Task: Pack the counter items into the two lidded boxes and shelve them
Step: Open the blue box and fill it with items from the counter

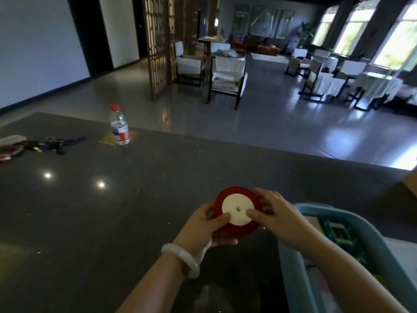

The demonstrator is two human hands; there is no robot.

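Fingers of both hands curled around round red ribbon spool, white-cored.

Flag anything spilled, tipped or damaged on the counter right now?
Nothing stands out. The water bottle stands upright and capped, with no spill showing on the counter. The left hand and right hand hold the red ribbon spool intact beside the blue box. The pile of small items far left is loose, too blurred to judge.
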